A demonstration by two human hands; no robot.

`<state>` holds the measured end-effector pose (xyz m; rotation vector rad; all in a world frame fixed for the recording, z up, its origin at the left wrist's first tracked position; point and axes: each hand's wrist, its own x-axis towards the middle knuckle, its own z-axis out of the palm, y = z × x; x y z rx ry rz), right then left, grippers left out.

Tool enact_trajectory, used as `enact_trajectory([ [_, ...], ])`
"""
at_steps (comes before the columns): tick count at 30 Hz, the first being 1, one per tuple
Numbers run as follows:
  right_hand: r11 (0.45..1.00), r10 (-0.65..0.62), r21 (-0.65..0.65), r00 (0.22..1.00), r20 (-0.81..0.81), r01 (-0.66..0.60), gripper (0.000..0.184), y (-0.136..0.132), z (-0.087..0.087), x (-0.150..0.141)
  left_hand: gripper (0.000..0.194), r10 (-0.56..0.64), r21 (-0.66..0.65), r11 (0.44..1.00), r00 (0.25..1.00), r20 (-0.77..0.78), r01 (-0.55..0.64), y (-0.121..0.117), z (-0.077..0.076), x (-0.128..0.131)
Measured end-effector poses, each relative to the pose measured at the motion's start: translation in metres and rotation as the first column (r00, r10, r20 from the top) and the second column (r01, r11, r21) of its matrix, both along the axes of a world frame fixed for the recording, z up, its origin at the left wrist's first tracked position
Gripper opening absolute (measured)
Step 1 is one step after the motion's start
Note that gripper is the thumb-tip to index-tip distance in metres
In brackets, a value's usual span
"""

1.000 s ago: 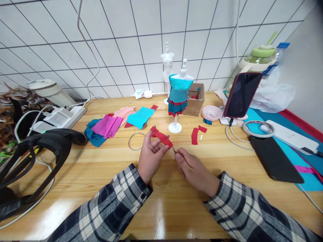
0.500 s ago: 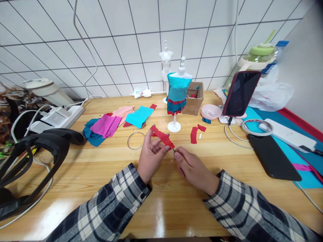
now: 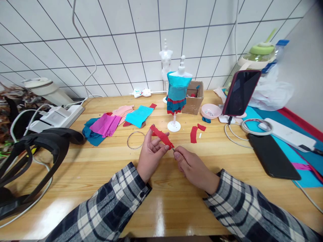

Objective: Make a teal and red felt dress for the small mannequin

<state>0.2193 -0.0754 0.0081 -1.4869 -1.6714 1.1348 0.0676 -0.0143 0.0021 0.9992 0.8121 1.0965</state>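
My left hand [image 3: 152, 155] pinches a strip of red crepe paper [image 3: 161, 136] between thumb and fingers and holds it slantwise above the table. My right hand [image 3: 190, 164] is closed on a thin metal tool [image 3: 173, 149]; most of it is hidden, so its kind is unclear. The tool's tip touches the strip's lower right end. Beyond the hands stands a small white mannequin [image 3: 181, 70] in a turquoise top and a ruffled teal and red skirt [image 3: 176, 105]. Red scraps [image 3: 193, 134] lie to the right, and a thin metal ring [image 3: 135, 140] lies left of my left hand.
Coloured paper sheets [image 3: 138, 116] lie at the back left. A bare mannequin [image 3: 166, 60], a cardboard box [image 3: 193, 105] and a pink bowl [image 3: 211, 111] stand behind. Phones [image 3: 274, 156] and cables are on the right; a black headset [image 3: 42, 161] is on the left.
Almost nothing differs. Both hands keep their places on the red strip, and the metal tool's tip shows slightly differently at its end.
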Motion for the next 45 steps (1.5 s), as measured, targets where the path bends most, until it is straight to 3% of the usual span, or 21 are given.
enact_trajectory([
  [24,0.999,0.04,0.003,0.999,-0.009,-0.04,0.034,-0.0007,0.0023,0.0016,0.092,-0.041,0.008,0.999,0.999,0.007,0.041,-0.0008,-0.0019,-0.0019],
  [45,1.0,0.007,-0.002,0.999,0.033,-0.007,0.031,0.0009,0.0048,0.0033,0.102,-0.083,-0.004,0.997,0.996,-0.016,0.083,-0.0048,0.0037,0.0003],
])
